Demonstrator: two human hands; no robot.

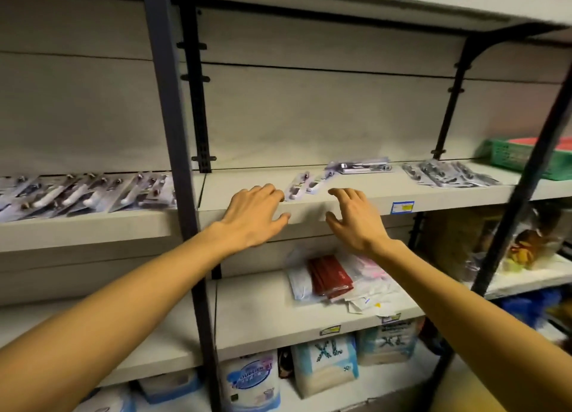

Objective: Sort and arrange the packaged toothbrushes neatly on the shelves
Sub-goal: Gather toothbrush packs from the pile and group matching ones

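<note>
Two packaged toothbrushes (309,184) lie side by side near the front of the middle shelf (387,196). My left hand (253,218) hovers at the shelf edge just left of them, fingers spread and holding nothing, its fingertips close to the left pack. My right hand (356,218) is just right of them, also empty with loose fingers. A small stack of packs (362,166) lies further back. A fanned pile of packs (448,175) sits to the right. A long row of packs (83,193) covers the left bay's shelf.
A dark steel upright (173,164) divides the two bays. A green basket (526,157) stands at the far right of the shelf. Below lie red and white packets (331,277), with XL bagged goods (325,362) on the lowest level. A blue price tag (401,207) marks the shelf edge.
</note>
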